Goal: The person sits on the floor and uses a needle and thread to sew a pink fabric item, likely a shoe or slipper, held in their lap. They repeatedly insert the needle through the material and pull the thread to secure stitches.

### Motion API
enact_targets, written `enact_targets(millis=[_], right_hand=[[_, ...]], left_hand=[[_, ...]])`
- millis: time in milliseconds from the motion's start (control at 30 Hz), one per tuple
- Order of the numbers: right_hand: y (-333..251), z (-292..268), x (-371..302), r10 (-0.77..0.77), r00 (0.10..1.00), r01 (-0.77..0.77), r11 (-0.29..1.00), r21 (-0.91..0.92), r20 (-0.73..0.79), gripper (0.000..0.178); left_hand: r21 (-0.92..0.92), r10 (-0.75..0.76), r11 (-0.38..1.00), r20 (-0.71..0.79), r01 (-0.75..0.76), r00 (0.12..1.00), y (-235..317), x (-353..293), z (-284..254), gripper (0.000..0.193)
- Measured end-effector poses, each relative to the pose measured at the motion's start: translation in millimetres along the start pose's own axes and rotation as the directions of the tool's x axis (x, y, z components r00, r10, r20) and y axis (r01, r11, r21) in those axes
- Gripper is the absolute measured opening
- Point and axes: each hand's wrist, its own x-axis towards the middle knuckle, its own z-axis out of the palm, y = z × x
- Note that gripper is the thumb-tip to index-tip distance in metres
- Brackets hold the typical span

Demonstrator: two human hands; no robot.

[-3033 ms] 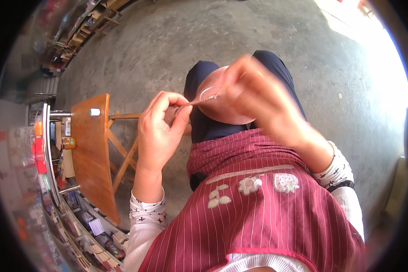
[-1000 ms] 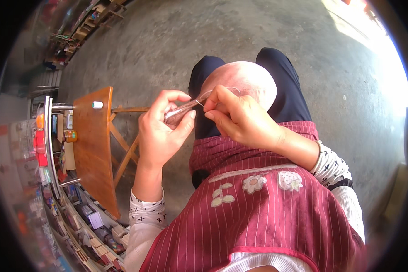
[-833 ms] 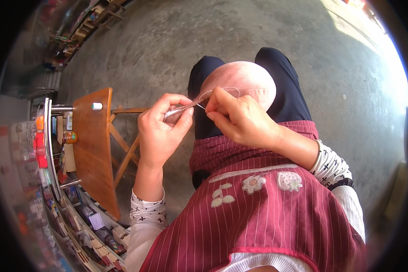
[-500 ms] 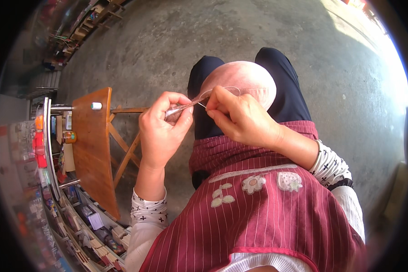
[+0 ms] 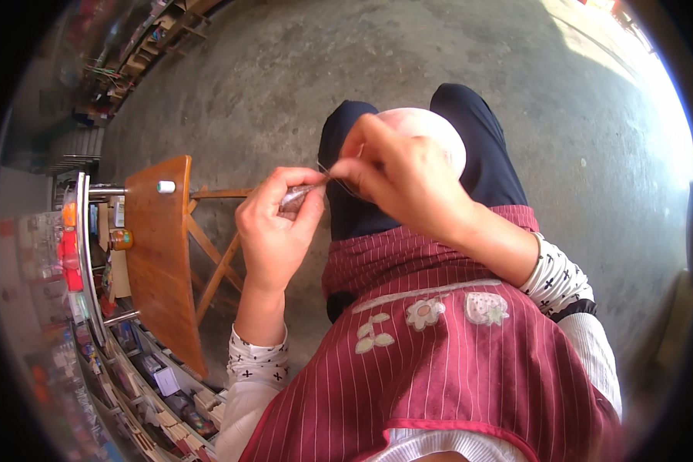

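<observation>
A pale pink, rounded cloth piece like a cap point(image 5: 448, 142) rests across my lap, partly hidden behind my right hand. My left hand point(image 5: 273, 223) pinches its brownish, folded edge point(image 5: 294, 198) between thumb and fingers. Thumb and forefinger of my right hand point(image 5: 412, 181) press together at the tip of that edge. A thin sliver, apparently a sewing needle point(image 5: 322, 167), shows at those fingertips. Most of it is covered, and the thread is hard to make out.
To my left stands a wooden folding table point(image 5: 158, 262) with a thread spool point(image 5: 165, 186) on it. A jar point(image 5: 121, 239) sits beyond its far side, by shelves of packaged goods point(image 5: 165, 381). Grey concrete floor point(image 5: 254, 85) lies ahead.
My right hand has turned and risen slightly, its fingertips now meeting the cloth edge by my left hand. The thread loop seen earlier no longer shows. My left hand stays nearly in place.
</observation>
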Motion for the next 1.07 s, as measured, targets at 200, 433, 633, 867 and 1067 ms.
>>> enact_targets(millis=[200,433,633,867,1067], right_hand=[[0.1,-5.7,17.0,-0.079,0.99,0.065,0.991,0.12,0.116,0.012],[-34.9,-67.7,44.4,0.195,0.977,-0.071,0.692,0.719,-0.091,0.019],[-32.8,-102.5,40.5,0.057,0.949,0.186,0.691,0.698,-0.309,0.023],[-16.9,-29.1,15.1,-0.253,0.957,0.247,0.967,0.053,0.14,0.016],[-6.7,-13.3,8.1,-0.322,0.928,0.315,0.947,0.067,0.189,0.022]], left_hand=[[-0.157,-0.107,0.982,0.018,0.109,0.994,2.8,-2.1,0.3,0.021],[-0.011,-0.143,0.989,0.181,0.148,0.973,3.9,-0.9,-18.3,0.025],[0.164,-0.137,0.981,0.209,0.103,0.968,14.4,5.3,-30.6,0.022],[0.159,-0.04,0.987,0.087,0.026,0.995,17.1,9.8,-34.2,0.027],[0.037,-0.07,0.997,0.096,0.066,0.993,15.4,7.4,-38.0,0.036]])
